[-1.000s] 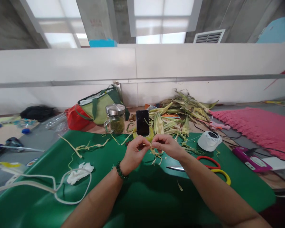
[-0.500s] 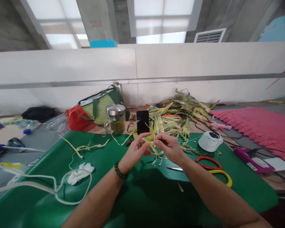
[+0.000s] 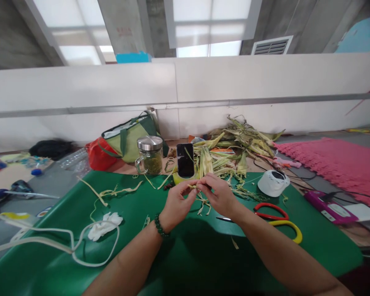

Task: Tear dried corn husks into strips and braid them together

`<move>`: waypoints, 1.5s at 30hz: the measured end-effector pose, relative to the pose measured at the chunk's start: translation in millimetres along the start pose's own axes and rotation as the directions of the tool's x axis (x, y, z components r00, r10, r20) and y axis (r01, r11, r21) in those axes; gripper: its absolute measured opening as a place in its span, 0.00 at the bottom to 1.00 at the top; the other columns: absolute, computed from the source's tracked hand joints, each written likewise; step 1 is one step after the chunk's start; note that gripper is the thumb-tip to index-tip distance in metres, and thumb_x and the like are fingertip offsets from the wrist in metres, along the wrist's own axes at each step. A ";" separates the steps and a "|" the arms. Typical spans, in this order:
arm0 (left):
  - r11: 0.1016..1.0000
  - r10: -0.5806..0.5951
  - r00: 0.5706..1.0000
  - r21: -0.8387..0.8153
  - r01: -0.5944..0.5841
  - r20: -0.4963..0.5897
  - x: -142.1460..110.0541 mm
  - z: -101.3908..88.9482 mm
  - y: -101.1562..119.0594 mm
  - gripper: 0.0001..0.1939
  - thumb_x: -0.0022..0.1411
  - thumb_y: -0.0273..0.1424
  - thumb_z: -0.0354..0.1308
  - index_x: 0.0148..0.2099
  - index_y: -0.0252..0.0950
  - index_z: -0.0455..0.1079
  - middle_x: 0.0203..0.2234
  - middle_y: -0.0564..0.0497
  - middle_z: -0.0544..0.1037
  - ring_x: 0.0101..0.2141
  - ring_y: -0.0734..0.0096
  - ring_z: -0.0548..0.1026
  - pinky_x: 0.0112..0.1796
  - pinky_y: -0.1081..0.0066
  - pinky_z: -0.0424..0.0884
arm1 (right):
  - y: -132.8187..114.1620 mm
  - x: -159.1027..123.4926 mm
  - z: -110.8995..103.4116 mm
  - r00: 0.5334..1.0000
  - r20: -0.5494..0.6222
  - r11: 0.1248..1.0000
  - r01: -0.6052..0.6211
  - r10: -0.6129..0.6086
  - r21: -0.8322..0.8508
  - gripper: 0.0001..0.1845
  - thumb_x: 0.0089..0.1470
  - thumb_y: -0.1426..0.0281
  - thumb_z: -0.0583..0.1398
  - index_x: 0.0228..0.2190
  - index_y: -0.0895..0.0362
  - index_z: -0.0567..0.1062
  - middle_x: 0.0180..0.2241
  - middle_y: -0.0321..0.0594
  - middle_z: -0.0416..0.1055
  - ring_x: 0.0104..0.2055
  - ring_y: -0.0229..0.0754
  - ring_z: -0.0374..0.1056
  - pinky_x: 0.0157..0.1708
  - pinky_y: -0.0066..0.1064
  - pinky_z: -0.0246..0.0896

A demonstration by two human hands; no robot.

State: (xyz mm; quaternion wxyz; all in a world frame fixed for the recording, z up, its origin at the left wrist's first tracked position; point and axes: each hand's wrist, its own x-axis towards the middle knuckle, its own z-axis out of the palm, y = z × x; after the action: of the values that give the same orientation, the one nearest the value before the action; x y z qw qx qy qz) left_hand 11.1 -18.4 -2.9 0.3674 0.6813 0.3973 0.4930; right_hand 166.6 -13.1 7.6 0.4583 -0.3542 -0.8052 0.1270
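My left hand (image 3: pixel 179 202) and my right hand (image 3: pixel 217 193) meet over the middle of the green mat (image 3: pixel 200 263), fingertips touching. Both pinch a thin pale strip of corn husk (image 3: pixel 192 186); most of it is hidden by the fingers. Just beyond them a phone (image 3: pixel 185 160) stands upright in a yellow holder (image 3: pixel 179 179). Shredded husk strips (image 3: pixel 206 203) lie on the mat behind my fingers. Scissors (image 3: pixel 286 224) with one red and one yellow handle rest under my right forearm, which covers part of the blades.
Corn husks (image 3: pixel 246 137) are heaped at the back right. A glass jar (image 3: pixel 151 158) stands back left by a green bag (image 3: pixel 128 137). A white cable (image 3: pixel 70 246) and crumpled tissue (image 3: pixel 105 226) lie left. On the right are a white roll (image 3: pixel 273 183) and a purple power strip (image 3: pixel 329 207).
My hands drew slightly apart, the left fingers loosening, then came together again on the husk strip. The surrounding objects have stayed in place.
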 end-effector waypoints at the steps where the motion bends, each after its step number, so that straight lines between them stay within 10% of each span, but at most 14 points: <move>1: 0.998 0.035 0.999 0.046 -0.034 -0.012 0.1 0.3 -1.2 0.12 0.56 0.28 0.54 0.42 0.35 0.74 0.38 0.46 0.79 0.37 0.65 0.75 0.39 0.67 0.71 | 0.5 -0.6 1.0 1.000 0.001 0.999 0.014 -0.014 -0.034 0.10 0.59 0.71 0.52 0.29 0.57 0.70 0.26 0.39 0.66 0.30 0.38 0.63 0.30 0.28 0.58; 8: 0.953 0.229 0.973 0.205 -0.224 -0.001 0.2 -2.6 -3.2 0.15 0.55 0.23 0.50 0.41 0.37 0.74 0.32 0.48 0.77 0.35 0.67 0.73 0.38 0.68 0.69 | 0.8 -4.9 6.3 0.993 -0.044 0.966 0.095 -0.109 -0.241 0.11 0.61 0.71 0.48 0.29 0.56 0.66 0.27 0.40 0.65 0.30 0.41 0.63 0.30 0.30 0.58; 25: 0.910 0.233 0.967 0.330 -0.253 0.100 -4.3 -2.4 0.5 0.09 0.63 0.27 0.44 0.38 0.36 0.66 0.32 0.47 0.72 0.35 0.67 0.69 0.39 0.68 0.65 | -4.1 -3.8 0.2 0.994 -0.048 0.982 0.091 -0.100 -0.165 0.10 0.60 0.71 0.50 0.27 0.55 0.65 0.25 0.38 0.64 0.29 0.39 0.61 0.29 0.29 0.56; 30: 0.986 0.041 0.997 0.157 -0.051 0.069 4.4 -11.3 1.5 0.10 0.64 0.31 0.42 0.34 0.37 0.63 0.26 0.52 0.69 0.29 0.70 0.69 0.34 0.71 0.66 | -2.0 1.6 -22.4 0.970 -0.244 0.994 -0.023 -0.003 -0.104 0.10 0.59 0.70 0.51 0.26 0.55 0.64 0.24 0.36 0.63 0.27 0.38 0.60 0.28 0.29 0.55; 36: 1.000 -0.017 0.984 -0.021 0.022 0.177 3.5 -5.7 6.9 0.11 0.65 0.36 0.44 0.42 0.37 0.62 0.32 0.51 0.70 0.34 0.70 0.69 0.38 0.70 0.65 | -2.9 1.3 -11.7 0.993 0.105 0.998 0.056 -0.052 -0.035 0.08 0.58 0.67 0.54 0.29 0.57 0.69 0.28 0.37 0.66 0.28 0.36 0.62 0.29 0.27 0.56; 45: 0.998 -0.060 0.966 0.011 0.059 0.251 3.6 -6.8 6.5 0.12 0.64 0.40 0.43 0.33 0.37 0.56 0.25 0.56 0.61 0.26 0.74 0.63 0.30 0.72 0.63 | 3.4 -1.2 -4.0 0.959 0.283 0.980 0.075 -0.020 -0.186 0.09 0.56 0.72 0.55 0.25 0.59 0.69 0.24 0.36 0.65 0.25 0.35 0.59 0.26 0.25 0.51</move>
State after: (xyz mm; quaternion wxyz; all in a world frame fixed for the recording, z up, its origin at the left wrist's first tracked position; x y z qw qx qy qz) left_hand 6.3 -17.1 5.9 0.4283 0.7266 0.3685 0.3909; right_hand 171.8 -12.0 7.3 0.3060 -0.3566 -0.8786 0.0851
